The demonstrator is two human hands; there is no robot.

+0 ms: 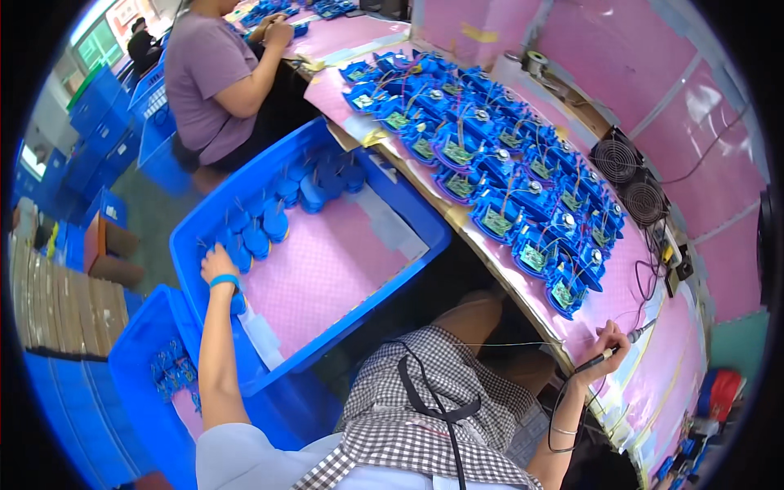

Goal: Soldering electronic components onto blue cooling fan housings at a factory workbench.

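Left hand (219, 265) in the bin (237, 184), right hand (604, 351) gripping an iron (634, 336).
Left fingers touch blue parts (256, 238) along the bin's left side; whether they pinch one, I cannot tell. Right of the bin, at the bench (612, 294), right fingers wrap the iron.

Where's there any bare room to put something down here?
In the big blue bin, pink lining lies bare between the blue pieces and the wall by the person's lap. The table has a smaller patch between the blue assemblies and the right hand. Crowded: the table's middle, and around the left hand.
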